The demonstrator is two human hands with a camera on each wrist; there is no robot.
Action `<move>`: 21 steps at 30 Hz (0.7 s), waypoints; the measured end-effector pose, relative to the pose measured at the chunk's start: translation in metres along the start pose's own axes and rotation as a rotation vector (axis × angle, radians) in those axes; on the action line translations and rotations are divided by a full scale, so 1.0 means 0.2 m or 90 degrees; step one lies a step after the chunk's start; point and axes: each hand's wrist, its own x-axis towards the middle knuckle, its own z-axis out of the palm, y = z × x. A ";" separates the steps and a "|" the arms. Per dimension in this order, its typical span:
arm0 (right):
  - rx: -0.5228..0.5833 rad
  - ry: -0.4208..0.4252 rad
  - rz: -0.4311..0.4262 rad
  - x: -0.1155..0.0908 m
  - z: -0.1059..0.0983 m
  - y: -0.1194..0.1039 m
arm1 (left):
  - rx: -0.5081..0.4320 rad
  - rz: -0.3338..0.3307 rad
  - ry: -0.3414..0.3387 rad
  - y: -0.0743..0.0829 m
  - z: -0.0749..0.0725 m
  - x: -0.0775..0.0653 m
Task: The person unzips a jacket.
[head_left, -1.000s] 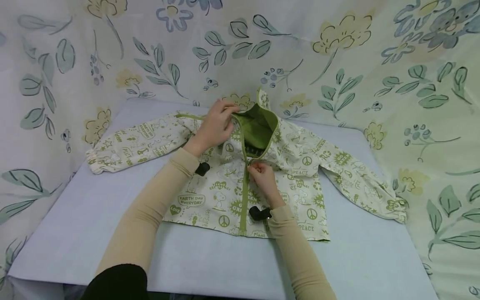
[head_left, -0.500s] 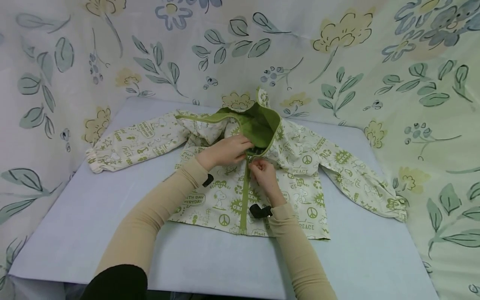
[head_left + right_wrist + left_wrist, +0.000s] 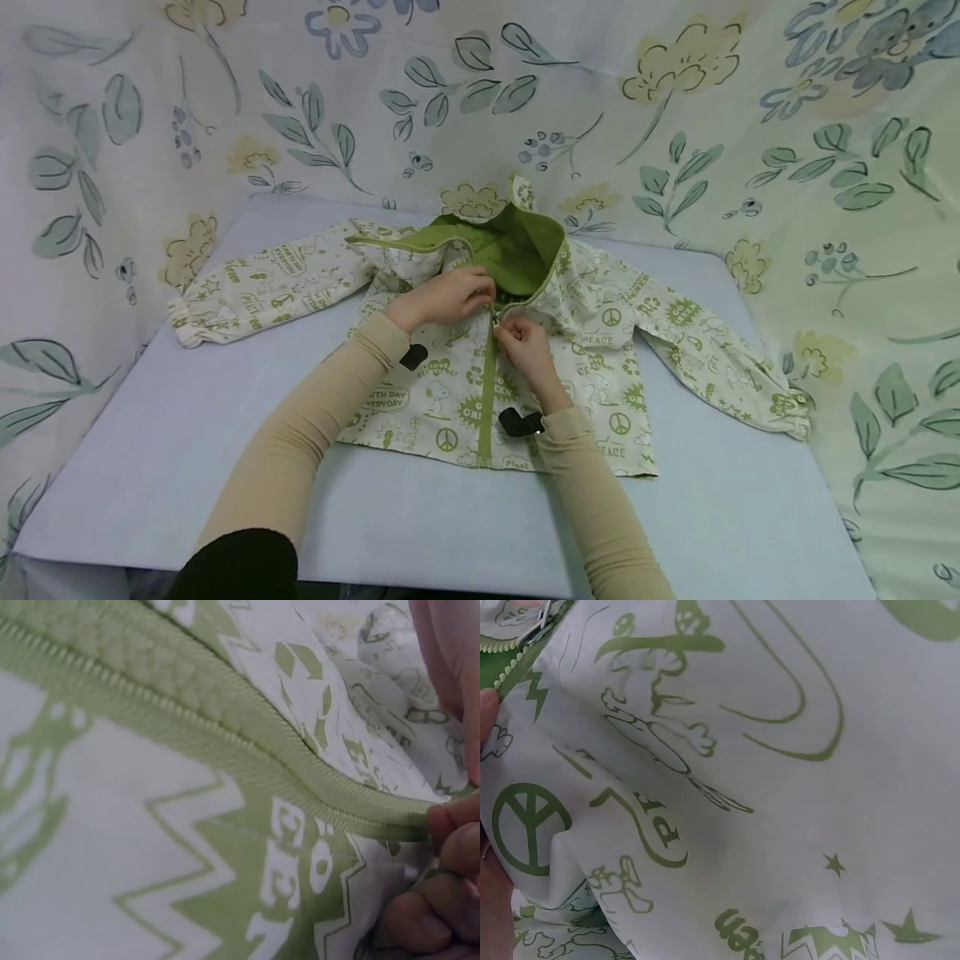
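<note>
A white jacket (image 3: 600,375) with green print and a green lining lies front up on the table, sleeves spread. Its front zipper (image 3: 486,408) is closed up to the chest; above that the collar and hood part around the green lining (image 3: 517,250). My left hand (image 3: 453,296) grips the left open edge just above the slider; in the left wrist view a fingertip (image 3: 487,709) lies by the zipper teeth. My right hand (image 3: 527,346) has curled fingers pinching at the zipper pull, just below the slider (image 3: 536,631). In the right wrist view those fingers (image 3: 457,847) mostly hide the pull.
The pale table (image 3: 390,525) extends past the hem toward its front edge. The jacket's sleeves (image 3: 270,287) reach out to both sides. A flowered curtain (image 3: 480,92) hangs behind and beside the table. Black wrist devices (image 3: 519,423) sit near both cuffs.
My left hand has come down from the hood's left edge to the zipper edge beside the slider, and the left hood flap shows again. The right hand has stayed at the zipper pull.
</note>
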 end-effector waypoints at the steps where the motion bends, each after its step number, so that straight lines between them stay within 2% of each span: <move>1: -0.008 -0.005 0.000 -0.01 0.00 0.00 | -0.006 -0.007 0.003 0.00 0.00 0.00; 7: -0.047 -0.038 -0.009 -0.05 -0.01 -0.02 | -0.036 -0.038 0.009 0.02 -0.02 0.00; 13: -0.037 -0.067 0.009 -0.09 -0.03 -0.05 | -0.048 -0.033 0.018 0.02 -0.03 0.00; 21: -0.038 -0.073 0.008 -0.16 -0.02 -0.16 | -0.061 -0.036 0.026 0.01 -0.04 0.00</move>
